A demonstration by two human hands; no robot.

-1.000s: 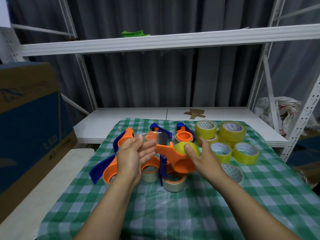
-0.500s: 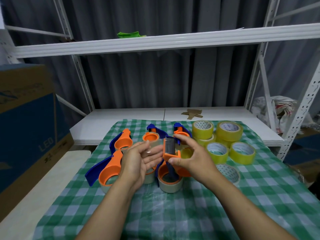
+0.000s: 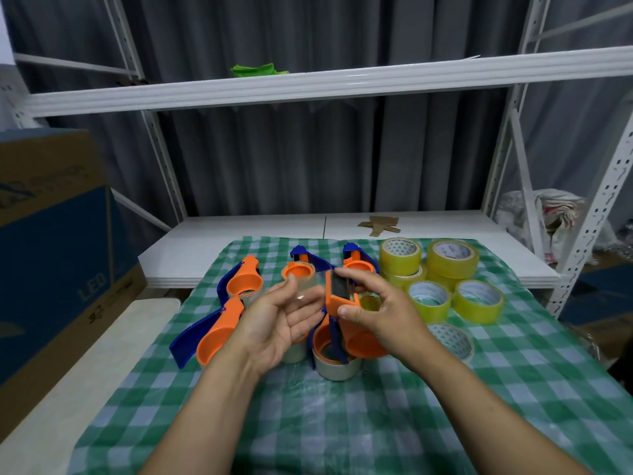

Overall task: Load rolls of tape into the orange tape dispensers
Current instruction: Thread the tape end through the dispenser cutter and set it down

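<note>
Nearest us, our two forearms reach over the near edge of the green checked cloth (image 3: 342, 426) that covers the bench. Our right hand (image 3: 383, 313) grips an orange tape dispenser (image 3: 342, 303), thumb and forefinger pinched on its head end, which is turned up toward us; its long axis runs downward and away, and the round hub with a yellow roll (image 3: 370, 301) sits below and behind the hand, partly hidden. Our left hand (image 3: 284, 313) lies open, palm up, just to the left of the dispenser head, with a clear strip of tape (image 3: 305, 286) stretched from its fingertips across to that head. So the tape end lies rightward from the left hand, and we judge the left hand is the one to feed it across the head while the right steadies. Under the hands, near the middle of the cloth, rest other loaded dispensers (image 3: 219, 330), orange with blue handles. Toward the far right corner stand loose yellow rolls (image 3: 452, 257), some stacked. Beyond the cloth's far edge is a white shelf (image 3: 260, 231).
</note>
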